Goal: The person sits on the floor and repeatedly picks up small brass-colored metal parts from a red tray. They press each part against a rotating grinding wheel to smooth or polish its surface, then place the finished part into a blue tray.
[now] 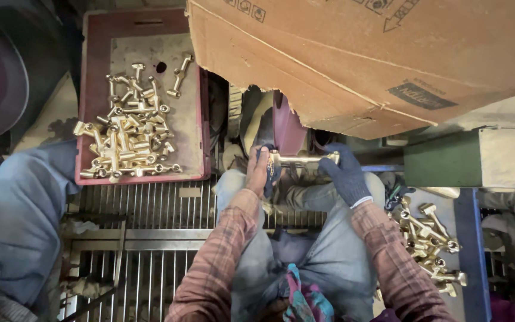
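Both forearms in plaid sleeves stretched forward over the lap. Left hand (258, 172) bare with a dark rag, clenched on one end of brass fitting (303, 160); right hand (344, 174) in dark knit glove grasping other end. Fitting horizontal between grips, shiny, cylindrical. More brass fittings (127, 134) heaped in red crate (93, 89), left side. Torn cardboard box (365, 59) above.

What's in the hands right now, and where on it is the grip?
A brass fitting, held crosswise by its two ends: the left hand grips the left end through a dark cloth, the gloved right hand the right end.
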